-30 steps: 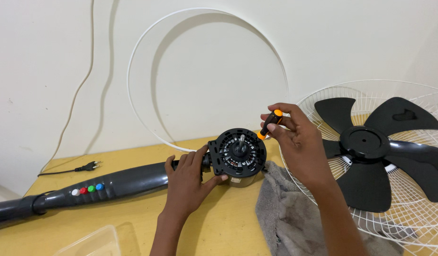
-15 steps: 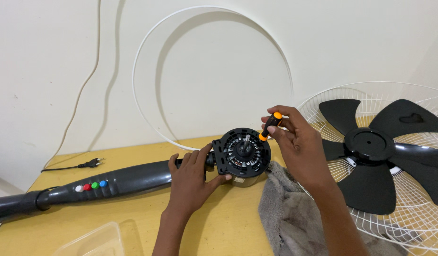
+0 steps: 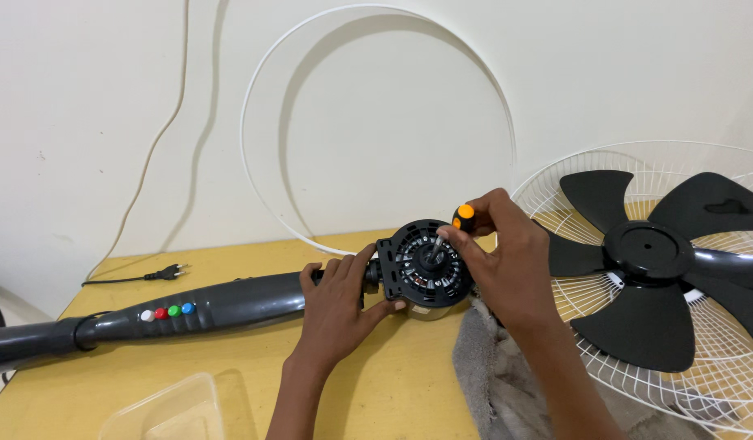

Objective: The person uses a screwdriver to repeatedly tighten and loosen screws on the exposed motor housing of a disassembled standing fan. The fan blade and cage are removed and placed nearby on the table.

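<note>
**Kid:** On the yellow worktop [image 3: 230, 358], at the middle, lies the fan motor [image 3: 425, 269]. What can go wrong?

**Helper:** The right hand [image 3: 507, 265] pinches a small screwdriver [image 3: 451, 230], tip in the motor's face. It could slip out and poke the left hand [image 3: 336, 305], which wraps the neck at 9 o'clock.

**Kid:** Anything else?

**Helper:** A loose screw might roll into the grey cloth [image 3: 507, 383] at 5 o'clock, or toward the fan blade [image 3: 662, 269] at 3 o'clock.
</note>
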